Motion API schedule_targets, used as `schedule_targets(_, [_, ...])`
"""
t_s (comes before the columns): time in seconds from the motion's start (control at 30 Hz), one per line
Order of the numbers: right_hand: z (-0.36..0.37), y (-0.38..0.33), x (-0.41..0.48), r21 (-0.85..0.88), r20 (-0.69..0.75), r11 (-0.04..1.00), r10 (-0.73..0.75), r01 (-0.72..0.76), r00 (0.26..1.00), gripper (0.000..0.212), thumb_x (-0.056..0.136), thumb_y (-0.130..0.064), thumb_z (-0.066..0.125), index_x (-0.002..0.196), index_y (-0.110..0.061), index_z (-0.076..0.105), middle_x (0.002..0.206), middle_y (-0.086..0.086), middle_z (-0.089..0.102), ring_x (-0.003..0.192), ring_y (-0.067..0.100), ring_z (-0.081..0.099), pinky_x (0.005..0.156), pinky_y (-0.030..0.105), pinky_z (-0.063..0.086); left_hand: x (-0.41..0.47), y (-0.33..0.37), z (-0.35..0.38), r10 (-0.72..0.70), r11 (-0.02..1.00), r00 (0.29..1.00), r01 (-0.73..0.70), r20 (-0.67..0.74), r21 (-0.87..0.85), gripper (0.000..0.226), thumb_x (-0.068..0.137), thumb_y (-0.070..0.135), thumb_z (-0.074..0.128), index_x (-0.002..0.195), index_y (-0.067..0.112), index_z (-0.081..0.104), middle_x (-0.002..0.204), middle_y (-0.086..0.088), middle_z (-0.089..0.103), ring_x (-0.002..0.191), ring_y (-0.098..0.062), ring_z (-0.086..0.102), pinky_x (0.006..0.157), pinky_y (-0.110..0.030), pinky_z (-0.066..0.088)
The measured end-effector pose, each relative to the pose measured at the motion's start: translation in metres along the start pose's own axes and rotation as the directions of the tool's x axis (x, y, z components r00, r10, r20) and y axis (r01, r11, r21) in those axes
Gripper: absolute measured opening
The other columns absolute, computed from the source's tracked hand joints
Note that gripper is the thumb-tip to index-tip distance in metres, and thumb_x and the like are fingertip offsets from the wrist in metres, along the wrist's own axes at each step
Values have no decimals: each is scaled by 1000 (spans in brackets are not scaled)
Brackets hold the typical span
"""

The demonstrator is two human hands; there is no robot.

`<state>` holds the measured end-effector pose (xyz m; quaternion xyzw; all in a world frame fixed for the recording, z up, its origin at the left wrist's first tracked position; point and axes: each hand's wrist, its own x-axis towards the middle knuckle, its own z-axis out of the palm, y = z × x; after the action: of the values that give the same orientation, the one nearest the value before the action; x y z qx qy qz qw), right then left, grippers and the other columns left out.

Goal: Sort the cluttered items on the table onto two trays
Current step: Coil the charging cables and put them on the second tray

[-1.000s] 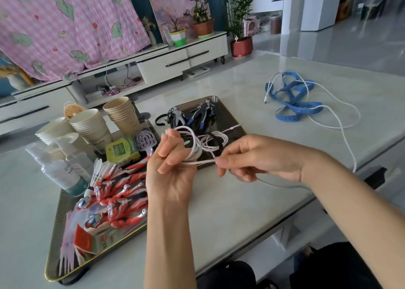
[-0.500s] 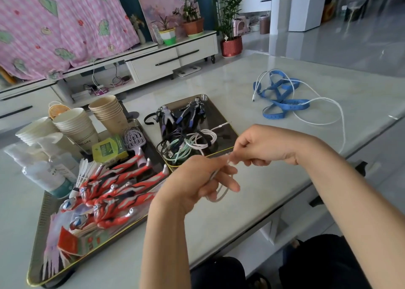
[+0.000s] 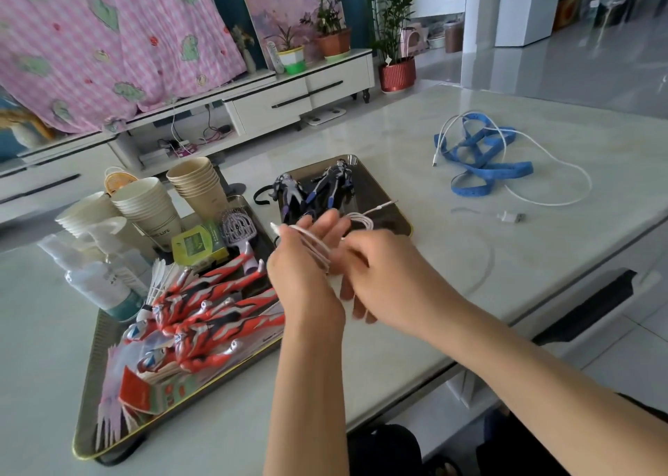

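on pale table (image 3: 397, 143): cable (image 3: 311, 239) looped round straight-fingered left hand (image 3: 303, 273), pinched by curled right hand (image 3: 383, 277), slack tail lying rightward toward plug (image 3: 511, 217) at mid-right, nearer right hand.

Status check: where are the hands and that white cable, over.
Left hand fingers straight, white cable looped round them. Right hand blurred beside the loops, grip unclear. Blue tape unsorted on table.

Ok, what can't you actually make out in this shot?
Head view:
- Fingers of the right hand: motion-blurred, so their grip on the white cable is unclear.
- Near side of the small tray: hidden behind the left hand.
- Print on the green box: too small to read.
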<state>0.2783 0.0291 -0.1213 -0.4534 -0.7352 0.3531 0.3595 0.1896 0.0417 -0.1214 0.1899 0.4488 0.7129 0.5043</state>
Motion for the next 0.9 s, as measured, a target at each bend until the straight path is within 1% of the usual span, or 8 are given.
schedule_targets(0.13, [5,7,2,-36,152,996,83,-78,985,30,99,-23,42,79,-7,56,57,4,55,36,11,49,36,16,35,7,9,-16,-111,877,977,182,180,-445,37,101,24,29,76,8,51,55,0,56,48,-14,59,66,-27,51])
schedule_targets(0.2, [2,9,6,33,238,988,140,-152,961,35,99,-28,41,73,-9,54,54,2,47,35,11,47,34,17,34,8,11,-19,-114,820,967,221,228,-528,42,99,16,31,64,7,51,51,1,49,42,-11,52,60,-23,55])
schedule_targets(0.33, [-15,12,10,176,444,941,188,-291,876,39,96,-37,46,69,-11,53,49,-2,40,33,7,39,33,16,29,6,14,-16,-93,744,945,276,315,-609,15,86,3,40,79,2,53,50,3,48,33,-5,43,50,-17,51])
schedule_targets(0.43, [-34,18,14,169,572,937,160,-307,804,32,94,-33,49,71,-10,57,52,-2,42,35,5,34,36,14,25,5,18,-21,-144,745,855,425,498,-514,9,83,-1,49,88,-6,55,54,0,52,28,-7,33,39,-18,43])
schedule_targets(0.57, [-53,26,14,75,665,962,147,-262,732,18,87,-22,58,78,-9,66,54,-4,50,42,5,39,43,14,31,5,18,-26,-300,752,561,636,771,-171,28,98,11,36,104,-11,53,63,-11,59,38,-9,32,45,-22,36])
schedule_targets(0.7, [-61,34,14,-195,446,969,223,-149,867,32,67,-45,72,65,-13,69,49,-6,47,49,9,39,46,15,30,-2,26,-23,-423,813,410,565,808,139,30,98,17,39,98,-6,58,55,-2,56,36,-5,28,40,-18,28])
schedule_targets(0.8, [-67,40,19,-260,204,960,161,-105,966,40,63,-53,74,54,-16,62,47,-3,38,46,10,31,46,22,24,-10,29,-20,-458,889,546,308,701,340,32,94,23,41,83,3,63,42,8,42,28,0,18,35,-15,19])
schedule_targets(0.9, [-71,38,18,-247,81,966,103,-80,991,39,71,-47,73,51,-16,60,37,-10,36,38,5,30,39,16,23,-15,16,-12,-452,805,710,63,540,591,33,98,23,36,86,1,57,42,5,41,26,-1,20,37,-17,16])
